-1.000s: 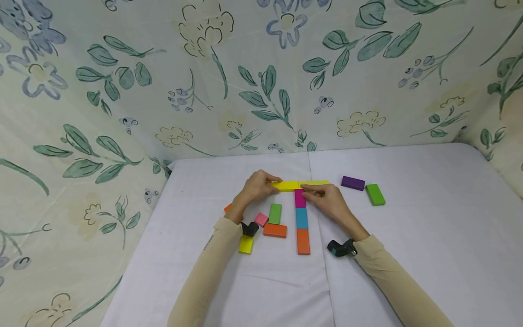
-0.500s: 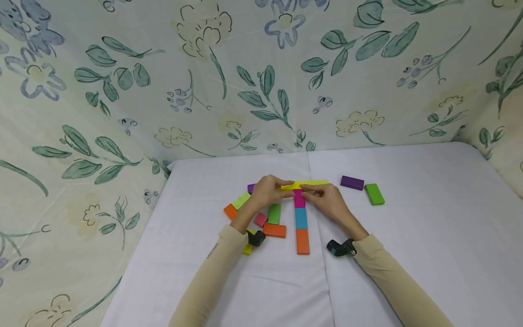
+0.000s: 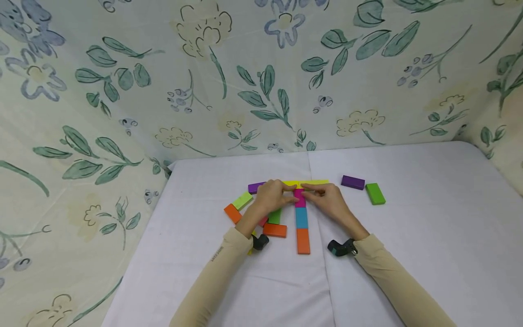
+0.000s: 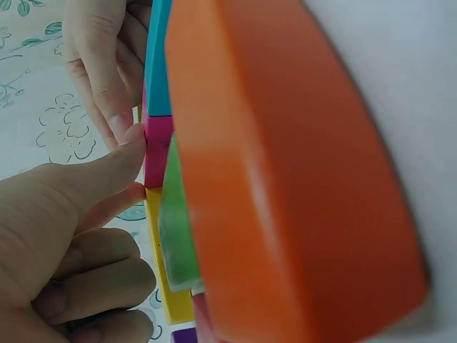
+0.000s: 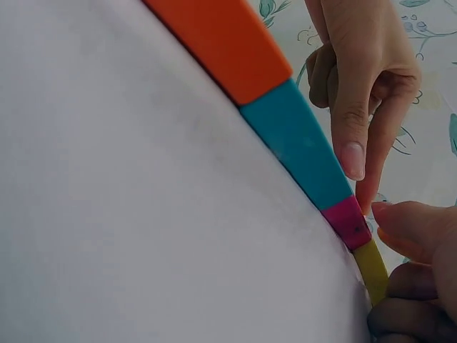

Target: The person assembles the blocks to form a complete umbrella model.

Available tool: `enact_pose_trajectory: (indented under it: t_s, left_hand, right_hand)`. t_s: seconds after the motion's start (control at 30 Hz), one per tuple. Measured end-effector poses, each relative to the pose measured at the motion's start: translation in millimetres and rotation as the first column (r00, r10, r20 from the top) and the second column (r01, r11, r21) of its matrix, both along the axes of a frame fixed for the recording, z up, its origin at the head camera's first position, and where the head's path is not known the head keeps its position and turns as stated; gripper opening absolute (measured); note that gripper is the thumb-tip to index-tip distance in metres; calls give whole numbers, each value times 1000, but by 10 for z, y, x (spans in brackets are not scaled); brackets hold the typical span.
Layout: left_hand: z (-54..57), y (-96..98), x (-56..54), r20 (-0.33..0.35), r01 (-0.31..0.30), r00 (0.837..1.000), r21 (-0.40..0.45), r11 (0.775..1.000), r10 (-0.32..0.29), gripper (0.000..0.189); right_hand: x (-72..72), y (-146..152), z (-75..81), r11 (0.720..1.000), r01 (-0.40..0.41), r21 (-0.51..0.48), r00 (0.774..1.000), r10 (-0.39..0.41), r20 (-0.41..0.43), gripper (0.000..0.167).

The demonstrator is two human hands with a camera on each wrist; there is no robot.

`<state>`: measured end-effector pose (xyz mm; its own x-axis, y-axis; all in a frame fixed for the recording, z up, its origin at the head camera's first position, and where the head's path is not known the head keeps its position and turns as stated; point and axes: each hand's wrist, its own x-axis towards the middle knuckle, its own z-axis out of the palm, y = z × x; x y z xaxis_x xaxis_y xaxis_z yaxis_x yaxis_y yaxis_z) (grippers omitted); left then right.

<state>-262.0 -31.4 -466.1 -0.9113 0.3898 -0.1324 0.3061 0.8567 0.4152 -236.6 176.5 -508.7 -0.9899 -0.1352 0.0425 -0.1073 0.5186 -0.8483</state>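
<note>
Flat coloured blocks lie in a T on the white cloth. Its stem runs from an orange block (image 3: 303,241) through a blue block (image 3: 301,218) to a magenta block (image 3: 300,198). A left yellow block (image 3: 291,182) and a right yellow block (image 3: 316,182) form the crossbar. My left hand (image 3: 269,197) comes in from the left, thumb and index finger extended, tips at the magenta block's side and the yellow joint. From the right, my right hand (image 3: 328,199) touches the same spot with thumb and index. In the left wrist view both thumbs (image 4: 130,146) meet near the magenta block (image 4: 158,150).
Loose blocks lie left of the stem: orange (image 3: 275,230), green (image 3: 274,216), lime (image 3: 243,200), another orange (image 3: 233,213) and purple (image 3: 255,187). My left forearm covers some. At the back right are a purple block (image 3: 353,182) and a green block (image 3: 375,194).
My left hand has let go of the left yellow block and slid right to the top of the stem, uncovering the purple and lime blocks. The right hand stays in place.
</note>
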Motion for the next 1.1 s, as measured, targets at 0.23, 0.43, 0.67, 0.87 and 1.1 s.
enact_pose_trajectory:
  t_s: [0.23,0.43,0.67,0.87,1.1]
  left_hand:
    - [32,46,15,10,-8,1000,-6,1000,8,52]
    - [51,45,17,26,-30,999,-8,1000,30,51]
    - [49,44,11,41,-47,998,-16,999,48,50]
    - [38,50,-3,44,-50,998,-19,999,51,50]
    - [52,53,-7,53,-51,997,-16,999,52,50]
  right_hand:
    - [21,134,150,998,-35,59,998,32,47,38]
    - [-8,466,392,979,-11,202,1000,9,10,44]
    - [32,1013,594,952,36,304,997,-56,59,51]
    - [99,1503,648,919,-28,393,985,-43,169,65]
    - [126,1762,599,893,-118,434,970,9,245,69]
